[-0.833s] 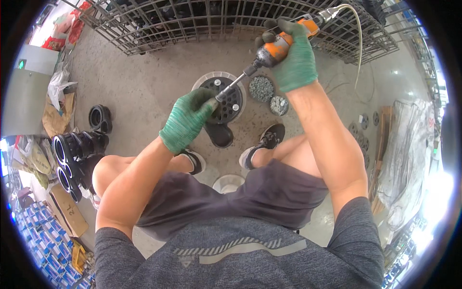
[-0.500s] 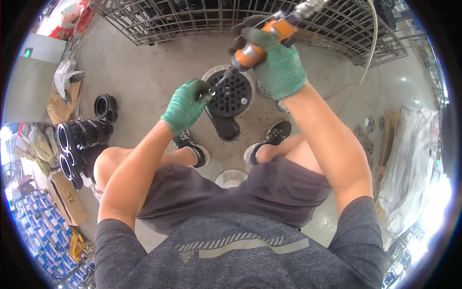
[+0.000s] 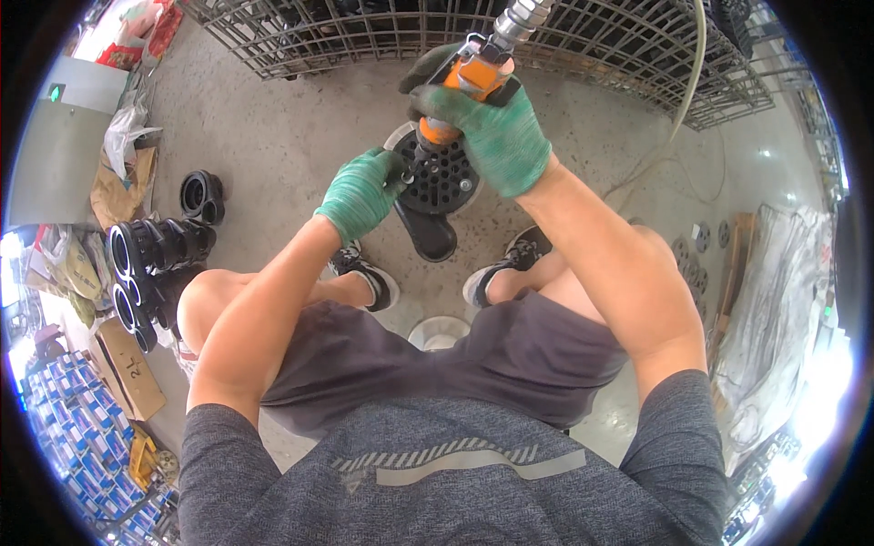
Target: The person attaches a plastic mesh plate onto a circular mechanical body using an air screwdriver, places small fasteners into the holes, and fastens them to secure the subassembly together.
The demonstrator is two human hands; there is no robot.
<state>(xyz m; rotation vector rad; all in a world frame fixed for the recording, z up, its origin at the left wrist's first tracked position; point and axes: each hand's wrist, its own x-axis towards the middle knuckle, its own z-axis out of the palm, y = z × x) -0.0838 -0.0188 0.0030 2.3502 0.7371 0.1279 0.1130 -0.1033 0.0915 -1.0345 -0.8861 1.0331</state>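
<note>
My right hand, in a green work glove with dark fingers, grips an orange air screwdriver, its silver hose coupling pointing away. The tool's dark nose slants down toward my left fingertips. My left hand, gloved alike, has thumb and fingers pinched at the left rim of a black round part with a perforated face. A small shiny metal piece, looking like a screw, shows at those fingertips. Below the round face, a black rounded arm sticks out toward me. Where the tool's tip meets the metal piece is hard to make out.
A wire cage with black parts stands at the far side. Black ring-shaped parts are stacked at left, near a cardboard box. A pale hose hangs at right. My shoes flank the round part.
My right hand has brought the screwdriver left and nearer, and it stands steeper, its nose now over the round part beside my left fingers. My left hand has shifted only slightly.
</note>
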